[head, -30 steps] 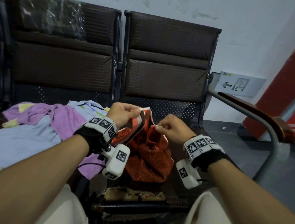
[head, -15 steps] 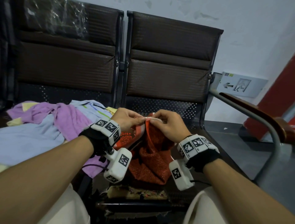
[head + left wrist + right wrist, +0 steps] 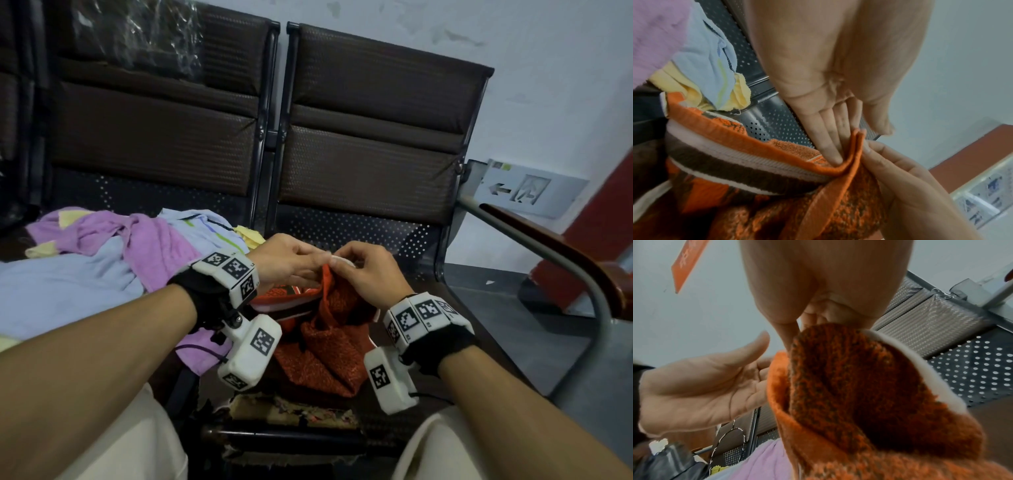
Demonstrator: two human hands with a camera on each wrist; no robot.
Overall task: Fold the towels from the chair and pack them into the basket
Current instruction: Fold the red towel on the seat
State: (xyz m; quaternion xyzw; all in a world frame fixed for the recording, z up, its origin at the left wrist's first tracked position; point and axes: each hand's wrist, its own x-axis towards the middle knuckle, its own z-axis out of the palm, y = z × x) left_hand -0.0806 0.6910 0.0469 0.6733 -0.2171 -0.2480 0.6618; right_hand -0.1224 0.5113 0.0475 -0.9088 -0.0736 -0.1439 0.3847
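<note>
Two hands, left hand and right hand, pinch one orange towel – its doubled hem shows only in the left wrist view.

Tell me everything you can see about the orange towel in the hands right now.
The orange towel is terry cloth with brown and white stripes and a flecked orange-brown reverse. It is doubled over, two hemmed edges brought together at the top. The left hand and right hand pinch those edges; the rest hangs crumpled onto the dark chair seat, beside the purple towel.
</note>
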